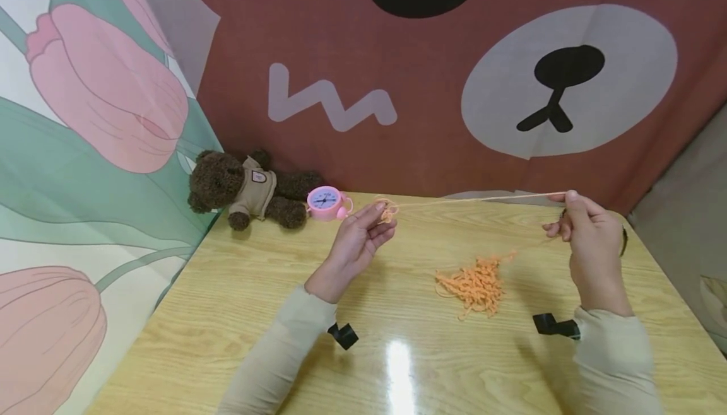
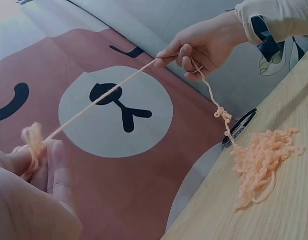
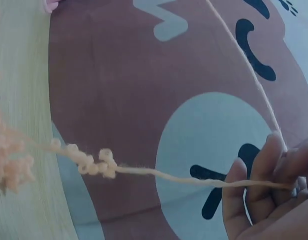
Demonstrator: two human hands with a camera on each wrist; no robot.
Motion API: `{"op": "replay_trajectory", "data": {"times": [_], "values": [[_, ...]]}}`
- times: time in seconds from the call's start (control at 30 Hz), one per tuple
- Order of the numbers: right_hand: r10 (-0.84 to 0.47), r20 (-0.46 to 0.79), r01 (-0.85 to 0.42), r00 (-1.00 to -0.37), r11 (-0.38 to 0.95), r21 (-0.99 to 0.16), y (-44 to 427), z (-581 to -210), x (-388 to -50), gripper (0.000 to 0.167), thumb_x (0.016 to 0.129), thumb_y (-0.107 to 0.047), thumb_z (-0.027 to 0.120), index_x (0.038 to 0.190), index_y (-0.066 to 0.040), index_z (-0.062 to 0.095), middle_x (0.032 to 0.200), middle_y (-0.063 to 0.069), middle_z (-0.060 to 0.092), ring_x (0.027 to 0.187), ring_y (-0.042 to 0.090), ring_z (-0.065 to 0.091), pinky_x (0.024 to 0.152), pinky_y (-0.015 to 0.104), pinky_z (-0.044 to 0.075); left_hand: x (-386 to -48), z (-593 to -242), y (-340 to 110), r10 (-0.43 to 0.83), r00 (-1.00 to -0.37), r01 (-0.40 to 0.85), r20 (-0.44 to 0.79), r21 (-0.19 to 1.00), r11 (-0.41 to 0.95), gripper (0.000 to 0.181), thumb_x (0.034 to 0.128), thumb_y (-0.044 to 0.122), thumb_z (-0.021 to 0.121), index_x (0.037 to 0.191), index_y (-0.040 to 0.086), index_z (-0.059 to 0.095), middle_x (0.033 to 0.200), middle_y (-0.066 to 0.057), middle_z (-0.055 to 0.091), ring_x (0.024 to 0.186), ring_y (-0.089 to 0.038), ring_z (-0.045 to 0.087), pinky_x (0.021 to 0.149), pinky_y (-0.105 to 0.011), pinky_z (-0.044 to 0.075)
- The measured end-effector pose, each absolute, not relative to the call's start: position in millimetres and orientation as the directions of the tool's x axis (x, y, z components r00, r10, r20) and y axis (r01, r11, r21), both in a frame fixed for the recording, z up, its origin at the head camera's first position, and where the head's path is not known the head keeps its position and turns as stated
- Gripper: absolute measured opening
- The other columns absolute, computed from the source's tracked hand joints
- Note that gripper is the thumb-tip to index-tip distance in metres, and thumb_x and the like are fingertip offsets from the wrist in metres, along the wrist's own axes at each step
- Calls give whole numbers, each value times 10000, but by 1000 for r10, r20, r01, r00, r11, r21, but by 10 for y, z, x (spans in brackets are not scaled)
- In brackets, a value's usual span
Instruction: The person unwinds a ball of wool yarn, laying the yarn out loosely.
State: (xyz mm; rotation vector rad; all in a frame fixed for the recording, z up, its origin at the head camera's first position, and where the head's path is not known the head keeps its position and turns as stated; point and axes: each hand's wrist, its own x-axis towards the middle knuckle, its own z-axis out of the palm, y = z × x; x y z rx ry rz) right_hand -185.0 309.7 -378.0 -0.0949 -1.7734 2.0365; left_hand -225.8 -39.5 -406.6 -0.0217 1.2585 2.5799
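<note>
A strand of orange yarn (image 1: 483,199) runs taut between both hands above the table. My left hand (image 1: 358,243) pinches a small looped bundle of yarn (image 1: 389,211) between thumb and fingers. Off to the right, my right hand (image 1: 593,238) pinches the strand's other end between thumb and forefinger. From the right hand the yarn hangs down, with a kinked stretch (image 2: 223,117) in the left wrist view, to a crinkled heap of yarn (image 1: 474,286) on the table. In the right wrist view the strand passes across the fingers (image 3: 236,200).
The wooden table (image 1: 227,333) meets a curtain with a bear print (image 1: 431,150) at the back. A brown teddy bear (image 1: 255,191) lies at the back left, beside a pink alarm clock (image 1: 325,203). Black straps (image 1: 343,336) hang at the sleeves.
</note>
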Motion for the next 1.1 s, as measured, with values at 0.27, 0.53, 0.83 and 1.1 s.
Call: {"op": "replay_trajectory", "data": {"times": [0.27, 0.53, 0.83, 1.1], "values": [[333, 138, -109, -933, 104, -989, 3263, -3823, -1845, 417, 997, -438, 590, 1152, -79, 734, 604, -22, 543, 591, 98, 622, 626, 142, 582, -2280, -4058, -409, 205, -970, -230, -128, 748, -623, 180, 1059, 233, 557, 1084, 148, 714, 886, 24, 760, 750, -71, 724, 721, -187, 620], [-41, 53, -67, -998, 654, -753, 3105, -3876, -1895, 576, 1060, -544, 386, 1453, -156, 549, 1360, 167, 598, 1136, 267, 629, 919, 401, 577, -2229, -4008, -301, 259, -960, -248, -107, 755, -607, 317, 1067, 179, 534, 1321, 6, 611, 937, -1, 758, 802, -87, 731, 792, -200, 624], [-204, 109, -213, -973, 602, -770, 2577, -3883, -1961, 531, 1058, -493, 468, 1514, -221, 484, 1500, 117, 543, 1323, 361, 561, 1053, 632, 478, -2170, -3920, -115, 328, -939, -283, -100, 764, -580, 318, 1058, 160, 549, 1319, -8, 620, 959, -3, 763, 861, -103, 747, 837, -235, 629], [-343, 22, -212, -939, 525, -824, 2183, -3948, -1994, 496, 1041, -439, 548, 1404, -105, 594, 1100, 100, 737, 1029, 250, 696, 900, 452, 604, -2147, -3978, -29, 388, -913, -335, -126, 774, -538, 284, 1057, 114, 537, 1310, 3, 606, 1026, -13, 739, 898, -97, 742, 878, -229, 616]]}}
